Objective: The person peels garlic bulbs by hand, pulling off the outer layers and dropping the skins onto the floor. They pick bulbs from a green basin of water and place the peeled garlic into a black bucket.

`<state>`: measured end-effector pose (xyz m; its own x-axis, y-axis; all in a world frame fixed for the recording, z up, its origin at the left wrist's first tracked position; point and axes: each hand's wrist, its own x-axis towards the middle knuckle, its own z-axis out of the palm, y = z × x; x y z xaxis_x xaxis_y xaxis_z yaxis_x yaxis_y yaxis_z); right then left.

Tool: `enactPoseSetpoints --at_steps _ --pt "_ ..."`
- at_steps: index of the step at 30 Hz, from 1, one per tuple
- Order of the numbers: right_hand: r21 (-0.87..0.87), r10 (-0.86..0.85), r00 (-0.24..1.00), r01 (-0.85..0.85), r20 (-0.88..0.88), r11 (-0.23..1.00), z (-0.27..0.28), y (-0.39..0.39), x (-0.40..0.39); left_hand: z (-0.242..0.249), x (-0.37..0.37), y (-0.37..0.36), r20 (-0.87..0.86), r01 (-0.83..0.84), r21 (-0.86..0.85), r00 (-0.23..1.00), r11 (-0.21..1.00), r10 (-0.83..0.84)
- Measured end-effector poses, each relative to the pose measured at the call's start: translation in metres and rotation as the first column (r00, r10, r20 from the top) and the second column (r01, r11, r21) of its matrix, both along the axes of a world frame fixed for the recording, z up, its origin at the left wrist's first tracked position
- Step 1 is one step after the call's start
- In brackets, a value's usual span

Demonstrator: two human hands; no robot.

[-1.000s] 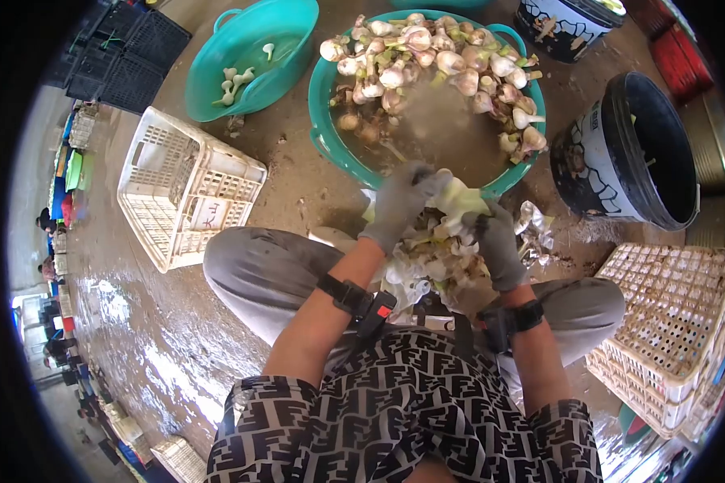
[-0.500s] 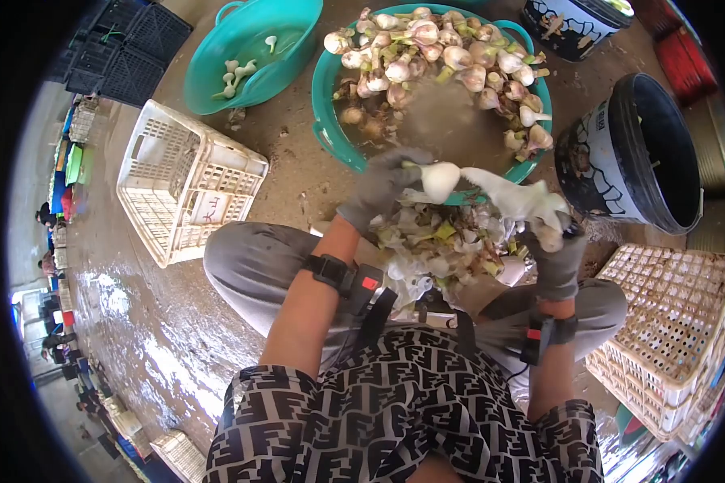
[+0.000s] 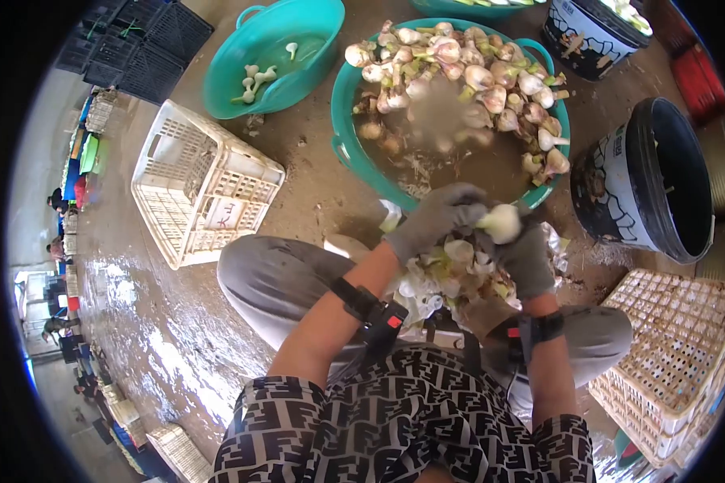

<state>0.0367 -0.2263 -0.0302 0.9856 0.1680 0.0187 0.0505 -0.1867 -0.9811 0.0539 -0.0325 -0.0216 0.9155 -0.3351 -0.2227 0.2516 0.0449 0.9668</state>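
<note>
While both gloved hands, left (image 3: 433, 219) and right (image 3: 528, 259), close on the garlic bulb (image 3: 501, 223), it looks light, firm, wet and slippery; best gripped round its body.

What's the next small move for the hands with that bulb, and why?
Probably drop the peeled garlic bulb into the smaller teal tub at upper left. The bulb looks clean and white between the gloved left hand and right hand, that tub holds only similar white bulbs, and the big basin holds unpeeled ones in muddy water.
</note>
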Motion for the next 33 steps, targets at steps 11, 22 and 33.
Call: enactPoseSetpoints --at_steps 11,22,33 --pt "0.389 -0.321 0.932 0.362 -0.169 0.847 0.013 -0.114 0.055 -0.017 0.182 0.052 0.423 -0.51 0.749 0.86 0.423 0.286" --pt "0.271 0.003 0.905 0.124 -0.424 0.955 -0.033 0.019 0.035 -0.014 0.027 0.009 0.408 -0.269 0.517 0.912 0.813 0.042" --pt "0.245 -0.018 0.955 0.094 -0.295 0.965 -0.014 0.016 0.0 -0.014 -0.028 -0.011 0.479 -0.154 0.388 0.876 0.909 -0.056"
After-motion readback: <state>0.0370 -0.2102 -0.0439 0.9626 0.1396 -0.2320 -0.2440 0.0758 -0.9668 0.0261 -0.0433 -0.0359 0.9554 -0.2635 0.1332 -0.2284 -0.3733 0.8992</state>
